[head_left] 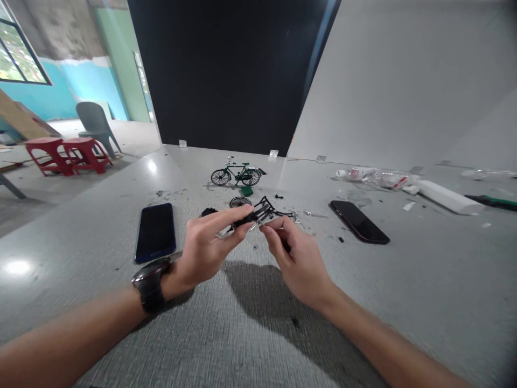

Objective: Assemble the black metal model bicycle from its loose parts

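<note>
Between the thumb and fingers of my left hand [210,242] is a black model bicycle part [247,217], its shape partly covered by the fingers. My right hand [301,261] is closed in a pinch right beside that part; whatever its fingertips hold is too small to make out. Just beyond the hands lie a small spoked wheel [238,202] and a black bicycle frame piece [265,203]. Farther back, a green model bicycle [237,175] stands upright, with a small green piece [246,191] in front of it.
One dark phone [155,233] lies left of my hands, another phone [358,221] to the right. Small parts [309,213] are scattered around the middle. Clear plastic wrapping [379,178] and a white roll [448,198] lie at back right. A black panel [230,70] rises behind.
</note>
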Motion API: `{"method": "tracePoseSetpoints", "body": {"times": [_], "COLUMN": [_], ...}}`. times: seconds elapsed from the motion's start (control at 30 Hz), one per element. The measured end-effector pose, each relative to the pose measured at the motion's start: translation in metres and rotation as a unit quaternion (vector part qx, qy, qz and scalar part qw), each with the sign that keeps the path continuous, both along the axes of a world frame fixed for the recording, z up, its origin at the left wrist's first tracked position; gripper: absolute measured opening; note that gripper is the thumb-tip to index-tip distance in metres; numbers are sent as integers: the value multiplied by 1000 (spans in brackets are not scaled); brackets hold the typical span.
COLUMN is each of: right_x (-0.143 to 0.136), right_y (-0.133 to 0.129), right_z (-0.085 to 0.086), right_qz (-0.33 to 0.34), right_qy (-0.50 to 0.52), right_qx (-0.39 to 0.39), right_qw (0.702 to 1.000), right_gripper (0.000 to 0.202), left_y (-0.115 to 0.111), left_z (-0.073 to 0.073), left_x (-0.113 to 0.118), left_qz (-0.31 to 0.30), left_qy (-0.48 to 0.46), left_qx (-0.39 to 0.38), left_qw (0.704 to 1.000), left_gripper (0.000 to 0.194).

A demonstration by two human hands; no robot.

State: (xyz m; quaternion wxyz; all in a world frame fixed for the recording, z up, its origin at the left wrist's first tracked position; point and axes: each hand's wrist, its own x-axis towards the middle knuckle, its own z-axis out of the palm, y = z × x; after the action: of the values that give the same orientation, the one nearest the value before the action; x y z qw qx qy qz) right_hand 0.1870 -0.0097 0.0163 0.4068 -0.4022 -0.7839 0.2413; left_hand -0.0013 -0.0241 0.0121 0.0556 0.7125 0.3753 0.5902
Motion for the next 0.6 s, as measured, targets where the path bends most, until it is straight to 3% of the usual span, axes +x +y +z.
{"method": "tracePoseSetpoints", "body": {"times": [0.13,0.33,0.47,0.6], "right_x": [-2,-4,-2,-2], "right_y": [0,-2,-3,-2], "right_z": [-3,5,12,13], "right_qz": [38,139,169,149], "right_qy": [108,254,301,283], "right_qx": [-144,-340,-411,-429], "right_qw": [983,895,844,845], "right_gripper": [29,29,27,27], "left_y": [-2,-3,-1,2], "left_z": [0,0,1,0], "left_x": [0,1,2,1], "left_qz": [-6,-4,-9,-3], "left_qy": [14,18,15,13], "left_qx": [16,19,32,42], "left_qw": [1000,1000,999,999], "left_gripper": [31,30,30,27]}}
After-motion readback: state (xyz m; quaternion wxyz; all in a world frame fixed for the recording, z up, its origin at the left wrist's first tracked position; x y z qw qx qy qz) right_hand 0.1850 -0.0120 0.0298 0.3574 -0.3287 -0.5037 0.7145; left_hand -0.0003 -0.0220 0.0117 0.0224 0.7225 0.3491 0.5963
